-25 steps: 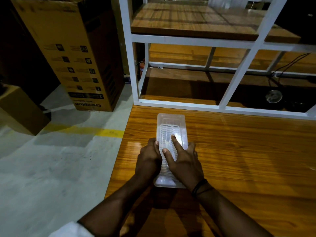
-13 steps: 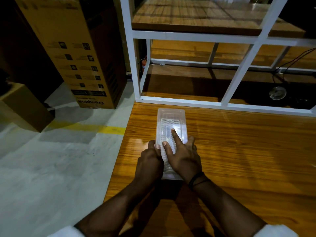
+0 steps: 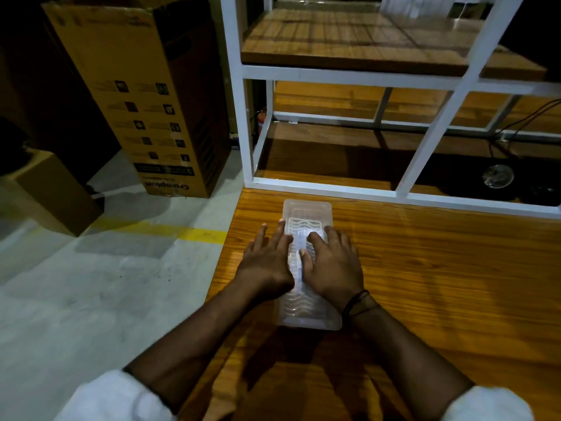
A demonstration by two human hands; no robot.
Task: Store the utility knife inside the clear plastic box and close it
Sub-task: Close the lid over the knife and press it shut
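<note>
Where flat, spread left hand (image 3: 267, 262) and right hand (image 3: 332, 265) cover clear box (image 3: 306, 214), contents indistinct

Clear plastic box (image 3: 306, 214), long and rectangular with rounded corners, lying flat on the wooden tabletop (image 3: 425, 268) near its left edge, long axis running from 6 to 12 o'clock. Lid on, ribbed with a wavy pattern. Middle stretch covered by two flat hands, both ends showing. Utility knife not discernible through the cloudy plastic.
</note>
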